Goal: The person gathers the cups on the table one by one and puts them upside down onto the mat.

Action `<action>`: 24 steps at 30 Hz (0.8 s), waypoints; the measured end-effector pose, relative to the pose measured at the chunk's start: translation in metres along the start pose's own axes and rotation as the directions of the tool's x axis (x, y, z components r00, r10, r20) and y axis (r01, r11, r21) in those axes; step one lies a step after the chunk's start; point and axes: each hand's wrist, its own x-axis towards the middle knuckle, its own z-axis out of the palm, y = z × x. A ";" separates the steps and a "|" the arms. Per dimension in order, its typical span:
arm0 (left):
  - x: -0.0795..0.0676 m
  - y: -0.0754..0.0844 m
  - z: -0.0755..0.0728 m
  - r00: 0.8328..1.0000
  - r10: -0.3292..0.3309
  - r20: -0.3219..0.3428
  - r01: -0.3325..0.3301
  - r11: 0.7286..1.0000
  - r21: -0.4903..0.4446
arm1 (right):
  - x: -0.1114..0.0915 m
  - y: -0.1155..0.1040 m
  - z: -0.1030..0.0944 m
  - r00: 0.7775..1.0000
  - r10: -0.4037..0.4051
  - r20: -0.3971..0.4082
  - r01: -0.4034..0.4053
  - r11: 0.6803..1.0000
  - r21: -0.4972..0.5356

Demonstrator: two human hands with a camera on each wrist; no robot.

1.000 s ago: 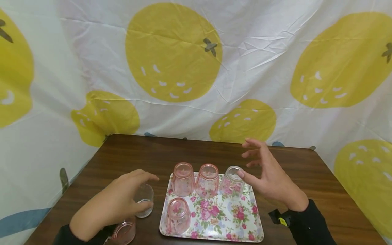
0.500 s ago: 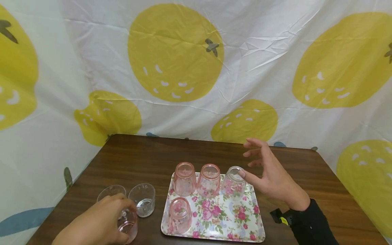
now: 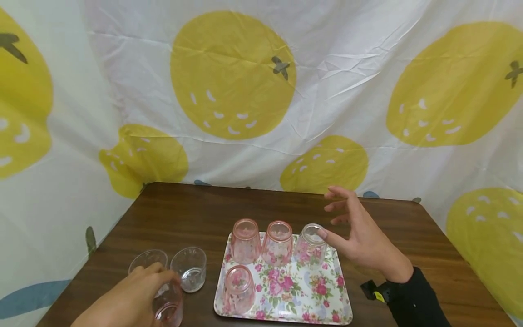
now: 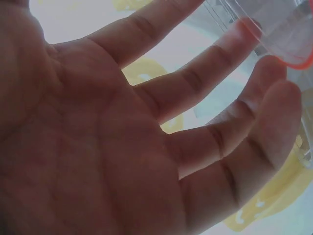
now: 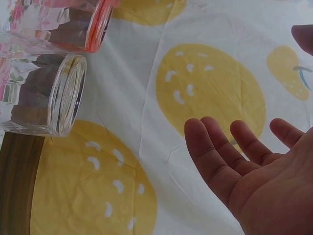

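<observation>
My left hand [image 3: 130, 297] holds a pink glass [image 3: 169, 311] at the lower left in the head view. In the left wrist view the fingers [image 4: 234, 41] touch this glass's pink rim; the thumb is out of sight there. My right hand [image 3: 363, 236] hovers beside the tray, fingers loosely bent and holding nothing. Nearest to it is a clear glass [image 3: 310, 247], upside down at the tray's back right. Two pink glasses, one at back left [image 3: 245, 243] and one at back middle [image 3: 278, 245], stand upside down. Another pink glass [image 3: 239, 290] stands inverted at front left.
All these inverted glasses stand on a floral tray [image 3: 286, 315] on a dark wooden table [image 3: 229, 200]. Left of the tray are two upright clear glasses, a nearer one [image 3: 192, 272] and one partly behind my left hand [image 3: 147, 256]. A lemon-print cloth [image 3: 318, 104] hangs behind.
My left hand has moved left and down, away from beside the clear glass, to the pink glass, and grips it. The right hand has stayed in place.
</observation>
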 end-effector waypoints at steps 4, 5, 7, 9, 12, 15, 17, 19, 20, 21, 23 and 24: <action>0.002 0.001 0.002 1.000 0.005 0.023 -0.004 1.000 -0.010 | -0.001 0.001 0.001 1.000 0.007 0.006 -0.007 1.000 -0.005; 0.002 0.001 0.002 1.000 0.002 0.031 -0.002 1.000 -0.013 | -0.001 0.001 0.001 1.000 0.014 0.008 -0.014 1.000 -0.007; 0.004 0.002 0.003 0.999 0.009 0.043 -0.008 1.000 -0.015 | -0.001 0.001 0.001 1.000 0.028 0.012 -0.027 1.000 -0.006; 0.004 0.002 0.004 0.998 0.016 0.054 -0.015 1.000 -0.017 | -0.002 0.000 0.001 0.999 0.041 0.015 -0.041 0.999 -0.008; 0.004 0.002 0.004 0.998 0.033 0.051 -0.032 0.999 -0.020 | -0.002 -0.001 0.000 0.999 0.048 0.014 -0.048 0.999 -0.010; 0.003 0.000 0.005 0.997 0.063 0.037 -0.062 0.998 -0.032 | -0.002 -0.001 0.000 0.999 0.047 0.012 -0.047 0.999 -0.014; 0.003 0.000 0.004 0.996 0.082 0.035 -0.080 0.995 -0.052 | -0.003 -0.001 0.000 0.999 0.046 0.009 -0.046 0.999 -0.016; 0.001 -0.001 0.004 0.995 0.098 0.036 -0.095 0.993 -0.064 | -0.003 -0.001 0.001 0.999 0.048 0.007 -0.048 0.999 -0.016; 0.001 -0.001 0.002 0.993 0.108 0.038 -0.105 0.992 -0.071 | -0.004 0.000 0.001 0.999 0.049 0.006 -0.049 0.999 -0.015; 0.000 -0.001 0.001 0.993 0.113 0.044 -0.109 0.990 -0.085 | -0.004 0.000 0.001 0.999 0.051 0.007 -0.051 0.999 -0.013; -0.002 -0.001 -0.003 0.991 0.127 0.051 -0.121 0.987 -0.102 | -0.004 0.000 0.001 0.998 0.056 0.009 -0.056 0.998 -0.009; -0.003 0.000 -0.005 0.990 0.135 0.049 -0.129 0.986 -0.106 | -0.005 0.000 0.001 0.998 0.059 0.010 -0.058 0.998 -0.006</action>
